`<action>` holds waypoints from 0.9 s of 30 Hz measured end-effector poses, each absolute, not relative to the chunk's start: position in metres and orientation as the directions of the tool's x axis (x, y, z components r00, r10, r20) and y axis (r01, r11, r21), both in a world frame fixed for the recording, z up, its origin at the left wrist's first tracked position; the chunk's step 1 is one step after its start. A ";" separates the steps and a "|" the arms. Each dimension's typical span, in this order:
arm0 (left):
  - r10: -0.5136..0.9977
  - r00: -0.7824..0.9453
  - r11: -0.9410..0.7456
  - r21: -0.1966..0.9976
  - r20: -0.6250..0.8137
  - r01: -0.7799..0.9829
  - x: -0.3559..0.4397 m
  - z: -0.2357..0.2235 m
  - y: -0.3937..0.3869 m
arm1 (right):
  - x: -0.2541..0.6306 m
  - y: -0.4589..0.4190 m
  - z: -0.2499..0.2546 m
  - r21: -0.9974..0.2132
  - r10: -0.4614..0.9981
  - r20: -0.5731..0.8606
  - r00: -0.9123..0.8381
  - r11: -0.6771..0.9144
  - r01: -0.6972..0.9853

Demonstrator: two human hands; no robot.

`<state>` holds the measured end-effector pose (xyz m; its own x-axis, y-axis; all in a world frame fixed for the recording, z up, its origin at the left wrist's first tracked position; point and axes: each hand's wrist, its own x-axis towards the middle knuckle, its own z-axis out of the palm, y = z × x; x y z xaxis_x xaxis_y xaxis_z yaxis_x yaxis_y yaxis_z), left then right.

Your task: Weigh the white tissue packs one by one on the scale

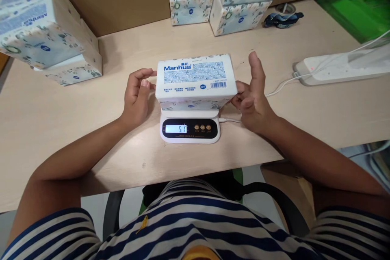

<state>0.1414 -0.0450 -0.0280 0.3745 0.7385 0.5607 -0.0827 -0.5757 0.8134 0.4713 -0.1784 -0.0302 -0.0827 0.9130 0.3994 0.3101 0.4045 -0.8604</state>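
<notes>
A white Manhua tissue pack [196, 77] with blue print and a floral border lies on a small white digital scale [189, 140]. The scale's lit display [176, 128] reads 5.1. At the pack's left end is my left hand [137, 97], fingers stretched toward it and thumb apart; whether the fingertips touch is unclear. My right hand [256, 101] is by the opposite end, its index finger raised and the other fingers loosely bent near the pack's corner. Some of those fingertips are partly hidden by the pack.
Stacked tissue packs stand at the left [45, 28] and the back right [240, 16], with a single pack [191, 3] at the back. A white power strip [341, 65], a tape roll [285, 8] and a dark blue object [282, 20] lie right. A cable [230, 120] joins the scale.
</notes>
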 end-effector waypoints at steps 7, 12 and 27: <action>0.737 0.380 -0.572 0.815 0.558 -0.087 0.143 -0.029 -0.045 | 0.471 -0.177 -0.029 -0.812 0.889 0.446 -0.101 0.450 0.371; 0.730 0.368 -0.599 0.799 0.576 -0.064 0.144 -0.026 -0.046 | 0.475 -0.178 -0.031 -0.804 0.908 0.407 -0.099 0.407 0.433; 0.683 0.382 -0.630 0.767 0.623 -0.123 0.145 -0.029 -0.045 | 0.473 -0.177 -0.025 -0.785 0.897 0.436 -0.068 0.416 0.459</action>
<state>0.1454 -0.0448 -0.0289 0.3820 0.6830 0.6226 -0.1227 -0.6302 0.7667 0.4735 -0.1768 -0.0252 -0.0678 0.8975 0.4358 0.4586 0.4160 -0.7853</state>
